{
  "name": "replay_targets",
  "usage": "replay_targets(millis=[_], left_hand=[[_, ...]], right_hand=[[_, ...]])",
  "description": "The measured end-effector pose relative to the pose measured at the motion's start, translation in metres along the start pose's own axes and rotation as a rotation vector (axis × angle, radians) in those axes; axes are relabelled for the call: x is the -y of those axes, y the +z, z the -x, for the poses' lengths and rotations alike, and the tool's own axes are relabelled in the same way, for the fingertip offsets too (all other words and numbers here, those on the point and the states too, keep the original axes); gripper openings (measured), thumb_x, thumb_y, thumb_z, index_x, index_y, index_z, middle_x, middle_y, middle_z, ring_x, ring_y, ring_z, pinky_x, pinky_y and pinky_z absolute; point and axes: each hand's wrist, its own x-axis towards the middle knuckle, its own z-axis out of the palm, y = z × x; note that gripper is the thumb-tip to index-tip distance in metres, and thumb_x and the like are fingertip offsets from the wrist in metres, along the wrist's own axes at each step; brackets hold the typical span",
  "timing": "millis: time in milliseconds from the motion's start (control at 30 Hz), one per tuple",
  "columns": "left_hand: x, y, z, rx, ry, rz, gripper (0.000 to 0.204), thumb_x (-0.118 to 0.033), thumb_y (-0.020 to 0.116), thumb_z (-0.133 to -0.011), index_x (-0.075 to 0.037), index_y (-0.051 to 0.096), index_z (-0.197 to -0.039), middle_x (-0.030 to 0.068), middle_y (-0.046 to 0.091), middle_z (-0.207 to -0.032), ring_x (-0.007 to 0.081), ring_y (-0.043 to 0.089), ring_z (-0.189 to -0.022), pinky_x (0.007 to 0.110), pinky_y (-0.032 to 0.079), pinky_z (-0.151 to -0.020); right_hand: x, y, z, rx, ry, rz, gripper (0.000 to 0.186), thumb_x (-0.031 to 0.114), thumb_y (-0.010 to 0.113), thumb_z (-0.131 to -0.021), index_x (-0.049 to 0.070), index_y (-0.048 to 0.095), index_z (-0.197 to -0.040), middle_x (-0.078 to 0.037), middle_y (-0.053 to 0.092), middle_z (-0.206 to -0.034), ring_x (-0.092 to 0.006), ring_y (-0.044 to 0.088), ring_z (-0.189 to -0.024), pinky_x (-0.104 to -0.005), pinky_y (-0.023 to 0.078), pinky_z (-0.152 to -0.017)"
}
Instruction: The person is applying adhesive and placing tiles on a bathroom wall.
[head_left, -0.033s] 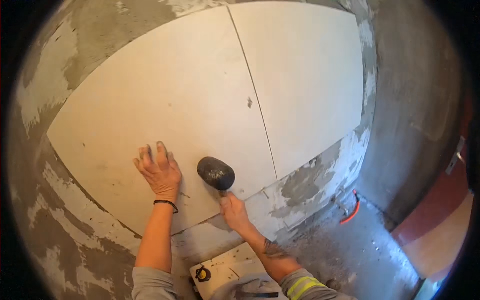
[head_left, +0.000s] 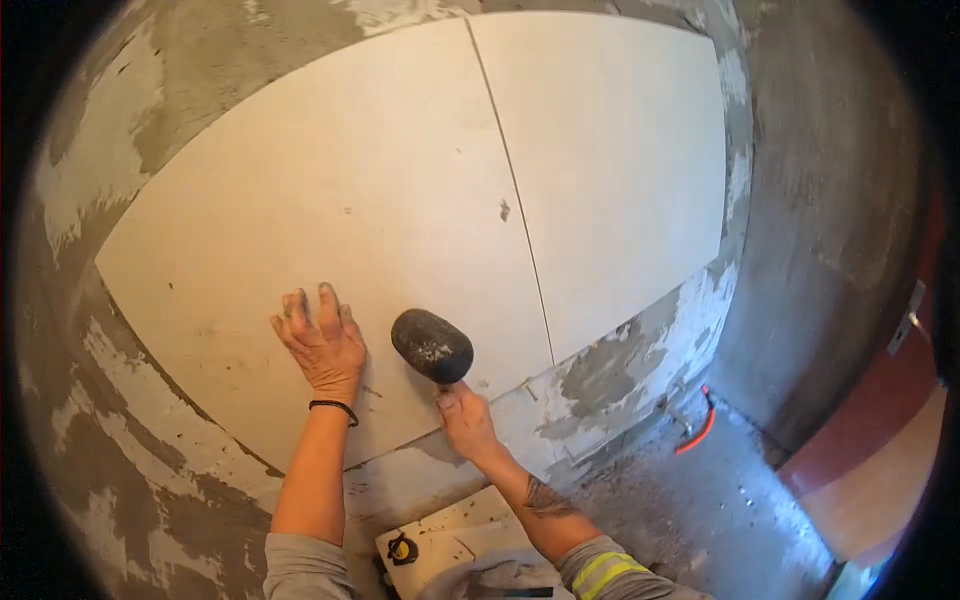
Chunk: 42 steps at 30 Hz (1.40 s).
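My left hand [head_left: 327,345] rests on a large white wall tile [head_left: 400,160], its fingers apart and bent at the tips. To the right of it, my right hand [head_left: 467,422] is closed round the short visible handle of a rubber mallet [head_left: 432,345]. The mallet's black head, scuffed pale on one side, is in front of the tile's lower part; whether it touches the tile I cannot tell. A second white tile [head_left: 620,170] adjoins on the right, with a thin dark joint between them. A dark smudge marks the first tile near that joint.
Rough wall [head_left: 75,430] with patchy mortar surrounds the tiles. Below stands a pale, dirt-strewn surface [head_left: 440,525] with a black-and-yellow tape measure [head_left: 402,549] on it. An orange-red hose [head_left: 700,428] lies at the floor's far edge. A reddish door [head_left: 880,400] is at the right.
The mallet head has shifted very slightly, and the whole view has tilted a little. My left hand stays on the tile, and my right keeps its hold on the mallet.
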Motion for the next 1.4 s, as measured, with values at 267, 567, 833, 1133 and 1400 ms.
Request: replay_targets(millis=[267, 567, 833, 1133, 1400], left_hand=[[-0.012, -0.005, -0.005, -0.017, -0.016, 0.078, 0.056, -0.018, 0.068, -0.083, -0.018, 0.043, -0.133, 0.0147, 0.034, -0.133, 0.0347, 0.032, -0.128, 0.059, 0.027, -0.109], [-0.011, -0.008, -0.004, -0.018, -0.017, 0.131, 0.050, -0.019, 0.064, -0.086, -0.016, 0.045, -0.133, 0.0160, 0.035, -0.133, 0.0359, 0.032, -0.129, 0.058, 0.025, -0.110], [0.005, -0.011, -0.013, -0.022, 0.006, 0.113, 0.049, -0.024, 0.065, -0.087, -0.017, 0.046, -0.131, 0.0122, 0.038, -0.130, 0.0344, 0.037, -0.120, 0.053, 0.030, -0.104], [0.048, -0.018, -0.060, -0.060, -0.152, 0.042, 0.048, -0.029, 0.063, -0.089, -0.020, 0.045, -0.132, 0.0090, 0.039, -0.127, 0.0299, 0.040, -0.110, 0.046, 0.033, -0.095], [0.048, -0.015, -0.060, -0.019, -0.186, 0.052, 0.047, -0.029, 0.063, -0.088, -0.022, 0.046, -0.131, 0.0084, 0.038, -0.127, 0.0298, 0.042, -0.107, 0.046, 0.034, -0.091]], right_hand=[[0.054, -0.002, -0.047, 0.000, -0.140, -0.050, 0.044, 0.044, 0.043, -0.100, 0.005, 0.051, -0.082, -0.002, 0.048, -0.057, -0.0098, 0.045, -0.049, -0.0279, 0.038, -0.047], [0.093, 0.007, -0.073, 0.054, -0.172, 0.036, 0.040, 0.037, 0.049, -0.099, 0.000, 0.056, -0.087, -0.014, 0.052, -0.061, -0.0225, 0.049, -0.054, -0.0354, 0.043, -0.055], [0.079, 0.010, -0.101, 0.083, -0.104, 0.205, 0.041, 0.038, 0.049, -0.099, 0.000, 0.054, -0.085, -0.015, 0.053, -0.061, -0.0244, 0.051, -0.056, -0.0367, 0.043, -0.055], [0.116, 0.024, -0.091, 0.086, -0.150, 0.049, 0.042, 0.041, 0.044, -0.101, 0.003, 0.053, -0.084, -0.003, 0.050, -0.058, -0.0116, 0.047, -0.049, -0.0281, 0.039, -0.047], [0.125, 0.039, -0.106, 0.126, -0.118, 0.058, 0.043, 0.040, 0.044, -0.101, 0.001, 0.054, -0.086, -0.005, 0.049, -0.056, -0.0133, 0.049, -0.050, -0.0319, 0.042, -0.050]])
